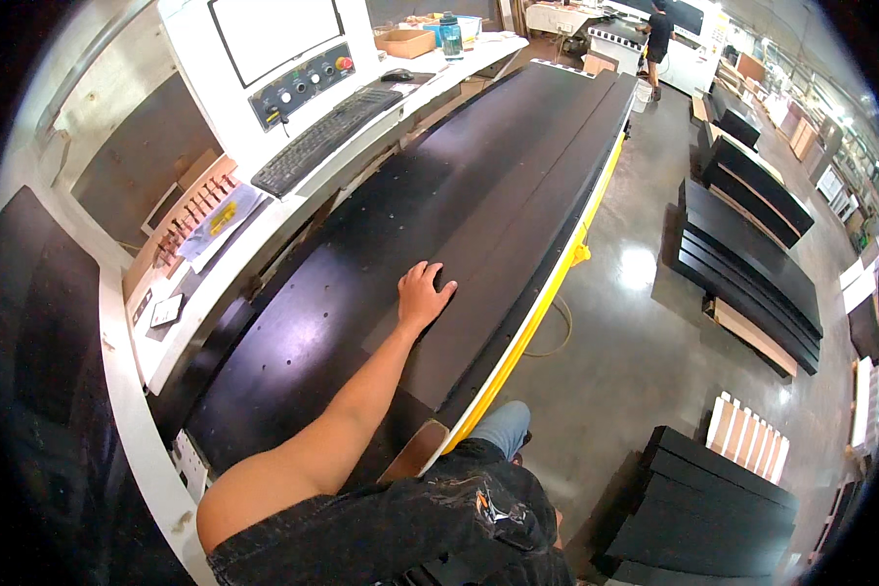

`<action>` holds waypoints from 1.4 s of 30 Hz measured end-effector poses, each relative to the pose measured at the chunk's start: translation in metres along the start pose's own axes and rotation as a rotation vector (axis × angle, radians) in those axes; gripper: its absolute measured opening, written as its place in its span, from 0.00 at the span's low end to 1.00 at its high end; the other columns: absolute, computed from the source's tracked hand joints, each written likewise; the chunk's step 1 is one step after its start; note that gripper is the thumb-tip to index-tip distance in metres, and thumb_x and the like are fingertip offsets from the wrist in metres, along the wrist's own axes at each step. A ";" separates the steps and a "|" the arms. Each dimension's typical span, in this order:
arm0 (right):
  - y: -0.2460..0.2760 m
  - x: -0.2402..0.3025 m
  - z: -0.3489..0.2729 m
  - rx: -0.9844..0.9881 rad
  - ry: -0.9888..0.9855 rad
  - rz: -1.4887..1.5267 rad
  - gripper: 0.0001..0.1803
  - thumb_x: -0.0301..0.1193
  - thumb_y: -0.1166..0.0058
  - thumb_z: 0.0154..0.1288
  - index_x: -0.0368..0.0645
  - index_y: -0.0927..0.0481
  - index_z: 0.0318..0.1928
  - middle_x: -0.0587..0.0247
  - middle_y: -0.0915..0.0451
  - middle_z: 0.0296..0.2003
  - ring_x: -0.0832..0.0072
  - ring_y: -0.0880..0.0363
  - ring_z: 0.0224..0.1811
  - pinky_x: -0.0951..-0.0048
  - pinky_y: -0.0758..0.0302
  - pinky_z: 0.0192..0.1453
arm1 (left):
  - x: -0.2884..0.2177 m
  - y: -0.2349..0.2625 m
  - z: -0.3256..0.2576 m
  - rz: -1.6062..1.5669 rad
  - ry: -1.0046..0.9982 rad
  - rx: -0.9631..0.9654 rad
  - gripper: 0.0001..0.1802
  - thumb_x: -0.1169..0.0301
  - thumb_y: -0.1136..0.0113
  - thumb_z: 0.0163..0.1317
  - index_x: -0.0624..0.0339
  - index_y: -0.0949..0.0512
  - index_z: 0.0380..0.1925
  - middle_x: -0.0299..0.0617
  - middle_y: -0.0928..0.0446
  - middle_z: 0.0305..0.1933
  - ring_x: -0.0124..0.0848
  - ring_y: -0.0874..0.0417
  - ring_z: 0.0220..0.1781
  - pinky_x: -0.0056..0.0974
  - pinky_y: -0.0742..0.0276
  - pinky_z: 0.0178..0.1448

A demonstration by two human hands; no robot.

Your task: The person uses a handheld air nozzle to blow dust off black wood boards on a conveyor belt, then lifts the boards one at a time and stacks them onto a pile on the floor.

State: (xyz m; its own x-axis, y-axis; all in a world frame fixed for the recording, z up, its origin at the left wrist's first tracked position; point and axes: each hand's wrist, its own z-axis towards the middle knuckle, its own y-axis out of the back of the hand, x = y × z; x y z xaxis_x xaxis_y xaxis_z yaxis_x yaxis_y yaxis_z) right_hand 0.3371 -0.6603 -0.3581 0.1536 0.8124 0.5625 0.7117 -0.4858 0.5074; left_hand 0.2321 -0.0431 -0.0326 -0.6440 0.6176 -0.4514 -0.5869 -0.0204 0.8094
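My left hand (423, 295) rests on a long dark board (488, 264), its fingers spread and holding nothing. The board looks like two long strips lying side by side, with a thin seam running lengthwise. Beneath and to the left of it is a black machine table (293, 342) dotted with small holes. A yellow and white rail (532, 317) runs along the table's right side, close to my body. My right hand does not show.
Left of the table, a white console holds a keyboard (327, 140), a control panel (301, 86) and a phone-like device (167, 311). Stacks of black boards (747, 264) stand on the floor at right, with more boards (703, 513) nearer. Far back, a person (659, 44) stands beside a machine.
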 end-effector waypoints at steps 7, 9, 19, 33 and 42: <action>-0.005 -0.016 -0.015 -0.029 -0.027 0.054 0.19 0.46 0.34 0.66 0.45 0.05 0.44 0.54 0.07 0.42 0.61 0.08 0.48 0.59 0.16 0.57 | -0.012 0.000 0.006 0.008 -0.015 0.025 0.33 0.48 0.29 0.66 0.55 0.19 0.65 0.56 0.24 0.72 0.51 0.27 0.76 0.57 0.36 0.80; -0.008 -0.020 -0.019 -0.026 -0.027 0.049 0.19 0.46 0.34 0.66 0.45 0.05 0.44 0.54 0.07 0.42 0.62 0.08 0.48 0.59 0.16 0.57 | -0.001 0.005 0.001 0.000 0.001 0.022 0.33 0.48 0.29 0.66 0.55 0.19 0.65 0.56 0.23 0.71 0.51 0.26 0.76 0.56 0.36 0.80; -0.019 -0.058 -0.052 -0.112 -0.087 0.140 0.18 0.45 0.33 0.66 0.45 0.05 0.44 0.55 0.06 0.42 0.62 0.08 0.48 0.60 0.16 0.57 | -0.012 0.006 0.000 0.009 0.033 0.039 0.33 0.48 0.29 0.66 0.55 0.18 0.66 0.56 0.24 0.74 0.52 0.27 0.77 0.56 0.36 0.80; -0.031 -0.077 -0.076 -0.187 -0.144 0.236 0.18 0.44 0.33 0.66 0.44 0.05 0.45 0.55 0.06 0.42 0.63 0.08 0.48 0.60 0.16 0.57 | -0.006 0.001 0.000 0.030 -0.009 0.031 0.32 0.49 0.30 0.67 0.55 0.18 0.65 0.54 0.23 0.71 0.52 0.25 0.74 0.57 0.33 0.77; -0.035 -0.086 -0.081 -0.196 -0.165 0.251 0.17 0.44 0.32 0.66 0.44 0.05 0.45 0.56 0.06 0.42 0.64 0.08 0.48 0.61 0.16 0.57 | -0.011 0.002 -0.003 0.043 -0.017 0.026 0.33 0.48 0.30 0.66 0.56 0.18 0.65 0.54 0.22 0.71 0.51 0.25 0.75 0.57 0.31 0.77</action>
State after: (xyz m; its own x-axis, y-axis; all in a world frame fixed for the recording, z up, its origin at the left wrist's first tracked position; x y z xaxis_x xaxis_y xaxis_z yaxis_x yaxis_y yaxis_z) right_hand 0.2436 -0.7392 -0.3707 0.4268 0.6931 0.5809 0.4953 -0.7166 0.4911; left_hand 0.2367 -0.0522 -0.0270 -0.6597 0.6296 -0.4103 -0.5461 -0.0266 0.8373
